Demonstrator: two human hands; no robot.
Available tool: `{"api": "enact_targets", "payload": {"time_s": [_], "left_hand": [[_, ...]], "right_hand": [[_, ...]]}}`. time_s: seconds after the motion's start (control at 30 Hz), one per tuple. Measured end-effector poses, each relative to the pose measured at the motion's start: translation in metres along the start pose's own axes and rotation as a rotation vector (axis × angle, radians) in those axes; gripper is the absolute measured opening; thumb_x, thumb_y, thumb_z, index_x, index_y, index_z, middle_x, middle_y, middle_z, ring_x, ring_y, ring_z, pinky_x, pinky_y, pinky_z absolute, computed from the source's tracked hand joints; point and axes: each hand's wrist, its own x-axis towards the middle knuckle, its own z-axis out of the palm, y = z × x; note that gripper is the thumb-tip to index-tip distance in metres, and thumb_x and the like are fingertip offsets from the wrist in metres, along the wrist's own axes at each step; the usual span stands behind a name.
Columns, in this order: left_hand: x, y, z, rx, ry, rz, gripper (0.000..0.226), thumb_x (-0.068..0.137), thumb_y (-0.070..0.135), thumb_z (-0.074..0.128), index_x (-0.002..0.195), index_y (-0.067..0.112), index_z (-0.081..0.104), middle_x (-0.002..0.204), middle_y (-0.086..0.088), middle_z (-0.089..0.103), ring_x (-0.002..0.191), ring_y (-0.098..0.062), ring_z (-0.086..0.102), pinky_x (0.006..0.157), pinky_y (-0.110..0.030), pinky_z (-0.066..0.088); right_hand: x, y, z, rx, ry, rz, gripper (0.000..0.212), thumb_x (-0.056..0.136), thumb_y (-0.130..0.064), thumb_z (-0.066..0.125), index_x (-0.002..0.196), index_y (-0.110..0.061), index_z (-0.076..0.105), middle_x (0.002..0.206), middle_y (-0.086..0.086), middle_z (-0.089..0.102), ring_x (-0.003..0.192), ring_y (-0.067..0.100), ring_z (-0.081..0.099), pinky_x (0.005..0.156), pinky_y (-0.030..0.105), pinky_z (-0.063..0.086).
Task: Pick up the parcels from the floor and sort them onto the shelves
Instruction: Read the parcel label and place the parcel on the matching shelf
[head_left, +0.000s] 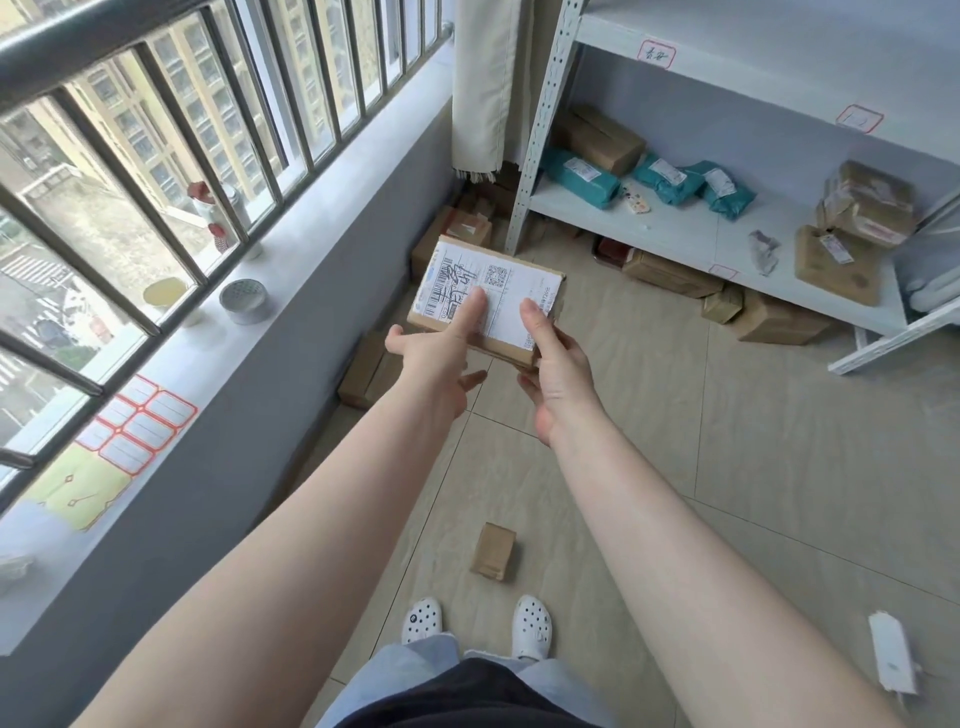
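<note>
I hold a small brown cardboard parcel (506, 283) with a white shipping label face up, out in front of me at chest height. My left hand (436, 358) grips its near left edge with a finger lying on the label. My right hand (556, 369) grips its near right edge, thumb on top. Another small brown parcel (492, 551) lies on the tiled floor just ahead of my feet. The white metal shelf unit (675, 228) stands at the right, its low shelf carrying teal bags (579, 179) and brown boxes (836, 262).
More cardboard boxes (670, 273) sit on the floor under the shelf and along the wall (363, 374) below the barred window. The sill holds a tape roll (244, 301) and label sheets (137, 426). A white object (891, 652) lies on the floor at lower right.
</note>
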Motion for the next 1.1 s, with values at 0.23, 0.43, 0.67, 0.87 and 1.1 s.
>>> {"api": "enact_targets", "payload": {"time_s": [0.23,0.43,0.67,0.87,1.1], "left_hand": [[0.007,0.010,-0.011,-0.001,-0.128,0.122,0.083,0.069,0.033,0.088,0.139,0.018,0.047,0.121,-0.005,0.073,0.098,-0.025,0.076,0.062,-0.035,0.063],[0.007,0.018,-0.017,0.097,-0.176,0.190,0.076,0.070,0.022,0.089,0.134,0.028,0.049,0.117,-0.002,0.075,0.099,-0.026,0.076,0.087,-0.047,0.059],[-0.001,0.023,-0.017,0.287,-0.268,0.300,0.058,0.074,0.016,0.085,0.126,0.027,0.062,0.105,0.006,0.077,0.099,-0.022,0.073,0.076,-0.032,0.057],[-0.007,0.012,-0.014,0.241,-0.311,0.280,0.124,0.054,0.038,0.092,0.157,0.021,0.024,0.132,-0.011,0.066,0.117,-0.029,0.066,0.104,-0.050,0.049],[0.001,0.004,-0.011,0.252,-0.345,0.328,0.080,0.074,0.016,0.085,0.145,0.018,0.047,0.115,-0.007,0.076,0.104,-0.026,0.073,0.096,-0.048,0.056]], "right_hand": [[0.004,0.004,-0.005,-0.098,-0.065,0.005,0.057,0.070,-0.041,0.078,0.121,-0.020,0.062,0.105,-0.007,0.072,0.101,0.011,0.063,0.092,0.031,0.039],[0.007,-0.005,-0.011,-0.236,-0.142,-0.047,0.080,0.068,-0.037,0.080,0.139,-0.024,0.046,0.119,-0.006,0.065,0.102,0.007,0.060,0.100,0.034,0.037],[0.008,-0.001,-0.014,-0.223,-0.181,-0.057,0.049,0.080,-0.032,0.074,0.126,-0.024,0.059,0.106,-0.001,0.072,0.093,0.014,0.065,0.091,0.034,0.046],[0.006,-0.010,-0.009,-0.113,-0.086,-0.085,0.056,0.080,-0.035,0.075,0.132,-0.026,0.054,0.099,-0.005,0.072,0.083,0.009,0.068,0.071,0.021,0.052],[0.004,-0.009,-0.017,-0.126,-0.070,-0.094,0.055,0.080,-0.040,0.073,0.129,-0.024,0.055,0.097,-0.007,0.073,0.084,0.010,0.069,0.074,0.025,0.051]]}}
